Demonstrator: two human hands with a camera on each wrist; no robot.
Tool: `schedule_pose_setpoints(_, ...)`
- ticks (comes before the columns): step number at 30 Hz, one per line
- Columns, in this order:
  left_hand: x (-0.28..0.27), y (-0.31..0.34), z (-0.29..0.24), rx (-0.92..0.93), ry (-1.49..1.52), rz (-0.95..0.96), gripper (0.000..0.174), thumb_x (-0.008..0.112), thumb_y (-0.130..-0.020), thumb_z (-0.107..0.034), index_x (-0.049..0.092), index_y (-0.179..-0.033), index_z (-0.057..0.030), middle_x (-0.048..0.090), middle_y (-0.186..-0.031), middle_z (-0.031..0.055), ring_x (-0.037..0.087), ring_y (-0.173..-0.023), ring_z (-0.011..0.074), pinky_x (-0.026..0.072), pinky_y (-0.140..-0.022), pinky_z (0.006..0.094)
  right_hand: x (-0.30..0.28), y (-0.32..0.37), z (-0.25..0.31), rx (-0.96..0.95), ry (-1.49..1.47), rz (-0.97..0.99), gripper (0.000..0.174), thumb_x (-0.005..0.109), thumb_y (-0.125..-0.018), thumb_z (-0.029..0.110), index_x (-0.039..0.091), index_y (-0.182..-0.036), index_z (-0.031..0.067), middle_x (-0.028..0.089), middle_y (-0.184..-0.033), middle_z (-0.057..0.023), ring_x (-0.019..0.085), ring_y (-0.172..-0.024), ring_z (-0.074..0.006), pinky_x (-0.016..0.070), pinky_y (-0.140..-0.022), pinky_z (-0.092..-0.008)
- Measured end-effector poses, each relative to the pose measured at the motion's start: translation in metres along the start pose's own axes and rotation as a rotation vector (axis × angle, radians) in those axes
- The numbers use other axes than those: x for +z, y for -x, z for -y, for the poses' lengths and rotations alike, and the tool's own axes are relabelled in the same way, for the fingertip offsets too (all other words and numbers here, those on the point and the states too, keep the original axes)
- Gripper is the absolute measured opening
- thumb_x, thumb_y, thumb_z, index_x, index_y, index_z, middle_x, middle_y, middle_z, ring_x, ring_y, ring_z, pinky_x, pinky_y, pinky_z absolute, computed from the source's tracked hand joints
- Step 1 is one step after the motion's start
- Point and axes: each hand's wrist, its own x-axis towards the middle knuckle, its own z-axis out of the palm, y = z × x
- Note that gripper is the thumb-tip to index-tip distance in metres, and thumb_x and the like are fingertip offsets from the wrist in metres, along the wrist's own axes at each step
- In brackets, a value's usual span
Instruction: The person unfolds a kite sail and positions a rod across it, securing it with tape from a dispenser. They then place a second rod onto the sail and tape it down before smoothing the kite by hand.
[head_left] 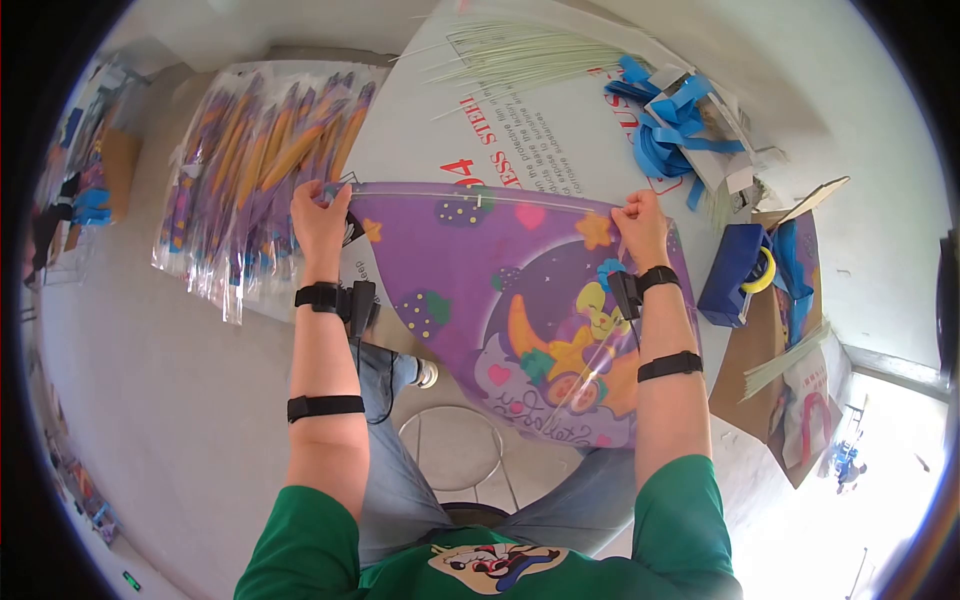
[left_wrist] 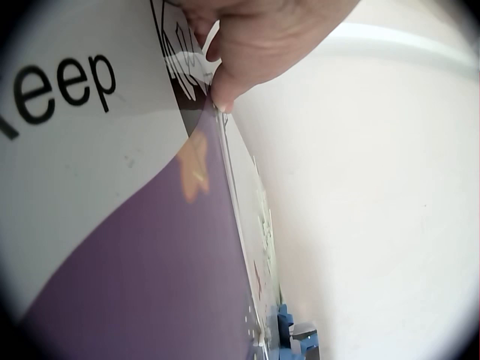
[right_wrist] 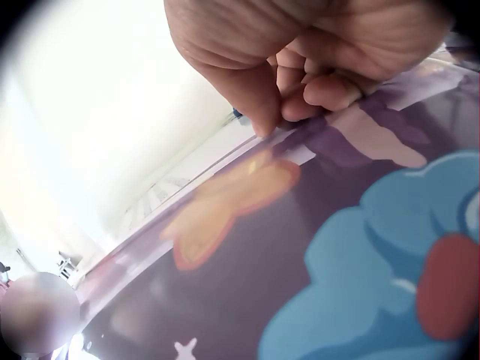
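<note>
A purple cartoon-printed plastic sheet, roughly triangular, is stretched between my two hands. A thin pale rod runs along its far, straight edge, with a small white piece near the middle. My left hand pinches the narrow left corner; the left wrist view shows thumb and fingers right at the edge of the sheet. At the right end of that edge, my right hand holds the sheet between thumb and curled fingers. The lower part of the sheet hangs over the table's near side, above my lap.
Clear-bagged purple and orange pieces lie to the left. Pale thin sticks and blue strips are at the back of the white printed table. A blue tape dispenser and a cardboard box stand at right.
</note>
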Motion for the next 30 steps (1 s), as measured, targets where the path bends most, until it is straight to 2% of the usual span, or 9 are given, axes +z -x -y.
schedule_pose_setpoints(10, 0.0, 0.001, -0.002, 0.008, -0.009, -0.015, 0.054, 0.076, -0.076, -0.029, 0.054, -0.116, 0.0002, 0.056, -0.11, 0.012, 0.057, -0.089, 0.0225, 0.047, -0.084, 0.0351, 0.001, 0.005, 0.027, 0.048, 0.151, -0.011, 0.033, 0.069, -0.077, 0.01, 0.048, -0.101, 0.0031, 0.064, -0.079, -0.0142, 0.064, -0.076, -0.0321, 0.0502, -0.07, -0.0403)
schedule_pose_setpoints(16, -0.002, 0.003, -0.005, -0.015, 0.003, -0.013, 0.053, 0.076, -0.076, -0.029, 0.054, -0.116, -0.0007, 0.056, -0.111, 0.0119, 0.058, -0.092, 0.0231, 0.0466, -0.085, 0.0357, -0.005, 0.006, 0.038, 0.156, 0.342, -0.061, 0.039, 0.071, -0.078, 0.014, 0.048, -0.105, -0.0034, 0.063, -0.094, -0.0222, 0.062, -0.089, -0.0402, 0.0488, -0.079, -0.0464)
schedule_pose_setpoints(19, -0.001, 0.004, -0.007, -0.032, 0.01, -0.009, 0.052, 0.075, -0.077, -0.03, 0.055, -0.116, -0.0021, 0.056, -0.111, 0.0114, 0.058, -0.093, 0.0235, 0.0463, -0.086, 0.0363, -0.018, 0.011, 0.039, 0.298, 0.339, 0.054, 0.049, 0.072, -0.078, 0.021, 0.048, -0.111, -0.0066, 0.061, -0.104, -0.0242, 0.059, -0.097, -0.0414, 0.0472, -0.086, -0.0459)
schedule_pose_setpoints(21, -0.001, 0.004, -0.006, -0.039, 0.006, -0.012, 0.051, 0.075, -0.077, -0.03, 0.055, -0.116, -0.0028, 0.056, -0.112, 0.0111, 0.058, -0.093, 0.0236, 0.0461, -0.086, 0.0367, -0.009, 0.029, 0.046, -0.15, 0.602, -0.12, 0.053, 0.069, -0.08, 0.027, 0.049, -0.117, -0.006, 0.06, -0.111, -0.0232, 0.055, -0.107, -0.0399, 0.043, -0.094, -0.0449)
schedule_pose_setpoints(22, 0.0, 0.004, -0.006, -0.035, 0.005, -0.013, 0.05, 0.075, -0.077, -0.029, 0.055, -0.115, -0.0031, 0.056, -0.112, 0.011, 0.058, -0.095, 0.0234, 0.046, -0.086, 0.037, 0.0, 0.039, 0.053, -0.209, 0.509, -0.043, 0.057, 0.064, -0.084, 0.033, 0.048, -0.124, -0.0049, 0.053, -0.126, -0.0222, 0.046, -0.122, -0.0368, 0.0368, -0.102, -0.0448)
schedule_pose_setpoints(24, -0.001, 0.006, -0.008, -0.028, -0.001, -0.016, 0.05, 0.075, -0.077, -0.029, 0.055, -0.115, -0.0034, 0.056, -0.112, 0.0109, 0.058, -0.096, 0.0232, 0.0459, -0.087, 0.0374, 0.026, 0.056, 0.064, -0.529, 0.548, 0.011, 0.063, 0.06, -0.087, 0.035, 0.043, -0.134, -0.0028, 0.045, -0.138, -0.021, 0.039, -0.131, -0.0348, 0.0302, -0.108, -0.0459)
schedule_pose_setpoints(27, -0.002, 0.008, -0.012, 0.006, -0.021, -0.023, 0.045, 0.073, -0.079, -0.025, 0.055, -0.114, -0.0036, 0.056, -0.113, 0.0117, 0.057, -0.1, 0.0262, 0.0447, -0.089, 0.0386, 0.05, 0.078, 0.094, -0.53, 0.517, 0.137, 0.068, 0.058, -0.088, 0.039, 0.037, -0.14, -0.0011, 0.036, -0.146, -0.0187, 0.031, -0.137, -0.033, 0.0232, -0.113, -0.0475)
schedule_pose_setpoints(29, -0.002, 0.011, -0.015, 0.33, -0.176, -0.101, 0.043, 0.069, -0.082, -0.019, 0.055, -0.119, -0.0048, 0.054, -0.121, 0.0148, 0.053, -0.111, 0.0313, 0.0405, -0.096, 0.042, 0.063, 0.084, 0.099, -0.492, 0.536, 0.182, 0.071, 0.055, -0.09, 0.043, 0.034, -0.142, -0.0005, 0.033, -0.148, -0.0174, 0.028, -0.139, -0.0318, 0.0209, -0.114, -0.0474)
schedule_pose_setpoints(30, 0.001, 0.017, -0.021, 0.334, -0.174, -0.102, 0.043, 0.069, -0.082, -0.019, 0.055, -0.119, -0.0048, 0.054, -0.121, 0.0148, 0.053, -0.111, 0.0313, 0.0405, -0.096, 0.042, 0.066, 0.085, 0.098, -0.492, 0.535, 0.177, 0.071, 0.055, -0.09, 0.043, 0.034, -0.142, -0.0005, 0.033, -0.148, -0.0174, 0.028, -0.139, -0.0318, 0.0209, -0.114, -0.0474)
